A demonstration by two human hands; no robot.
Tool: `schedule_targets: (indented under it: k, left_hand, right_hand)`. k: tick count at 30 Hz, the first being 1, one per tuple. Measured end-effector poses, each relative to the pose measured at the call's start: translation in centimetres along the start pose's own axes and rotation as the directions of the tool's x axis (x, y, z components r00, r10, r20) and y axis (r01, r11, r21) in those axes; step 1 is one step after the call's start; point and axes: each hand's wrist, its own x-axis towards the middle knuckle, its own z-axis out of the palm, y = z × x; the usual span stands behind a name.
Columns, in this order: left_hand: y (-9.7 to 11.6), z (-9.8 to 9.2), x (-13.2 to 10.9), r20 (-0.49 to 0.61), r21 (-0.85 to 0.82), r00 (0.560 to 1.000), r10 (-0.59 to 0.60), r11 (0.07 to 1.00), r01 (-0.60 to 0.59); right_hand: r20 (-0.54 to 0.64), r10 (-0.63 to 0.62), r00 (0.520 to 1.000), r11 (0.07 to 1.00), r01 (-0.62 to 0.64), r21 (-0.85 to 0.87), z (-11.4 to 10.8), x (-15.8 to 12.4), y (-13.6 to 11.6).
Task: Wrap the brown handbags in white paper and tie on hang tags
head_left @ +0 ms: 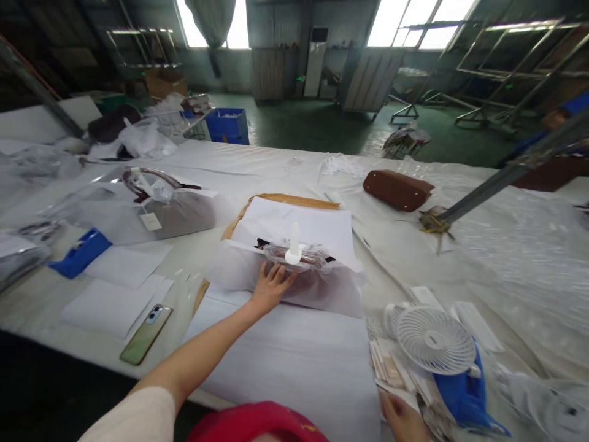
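Observation:
My left hand (pixel 270 286) reaches forward with fingers spread and rests flat on a handbag wrapped in white tissue (pixel 294 279) in the middle of the table. The bag's handles (pixel 299 255) are covered in clear plastic, with a white strip standing up from them. A sheet of white paper on a tan sheet (pixel 294 224) lies just behind the bag. My right hand (pixel 401 418) sits low at the bottom edge, fingers curled against a stack of paper tags (pixel 389 368); what it grips, if anything, is not clear.
A small white desk fan (pixel 435 341) on a blue base stands at right. A phone (pixel 146 334) and white sheets lie at left, with a blue piece (pixel 80 253) and a grey wrapped handbag (pixel 151 212) beyond. A brown bag (pixel 398 189) lies farther back. A metal bar (pixel 506 175) slants in from the right.

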Motion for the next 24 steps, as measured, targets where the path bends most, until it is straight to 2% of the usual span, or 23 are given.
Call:
schedule_targets:
  k: [3,6,8,10,12,16,24]
  left_hand:
    - [-0.3,0.3,-0.3,-0.026,-0.018,1.000,0.009,1.000,-0.009]
    - [-0.6,0.6,-0.5,-0.050,-0.034,0.999,0.010,0.999,-0.012]
    - [-0.8,0.6,-0.5,-0.057,-0.038,0.998,0.010,0.999,-0.012]
    - [-0.8,0.5,-0.5,-0.052,-0.034,0.999,0.010,0.999,-0.012]
    - [-0.9,0.4,-0.5,-0.048,-0.029,0.999,0.008,1.000,-0.010]
    - [-1.2,0.2,-0.6,-0.041,-0.036,0.999,0.023,0.999,-0.024]
    - [-2.3,-0.5,-0.8,0.011,-0.084,0.998,0.060,0.995,-0.059]
  right_hand:
    - [0.098,-0.227,0.969,0.958,0.204,0.200,4.7,-0.3,-10.3]
    - [0.100,-0.404,0.909,0.832,0.320,0.452,7.5,-0.1,-19.9]
    - [0.075,-0.402,0.913,0.717,0.263,0.645,9.0,0.7,-24.5]
    - [0.065,-0.328,0.942,0.593,0.152,0.791,10.6,1.9,-27.4]
    - [0.066,-0.253,0.965,0.514,0.076,0.854,12.4,3.3,-28.8]
    - [0.054,-0.160,0.986,0.478,0.029,0.878,14.8,5.6,-29.2]
    - [0.012,-0.039,0.999,0.464,0.008,0.886,16.4,7.0,-29.2]
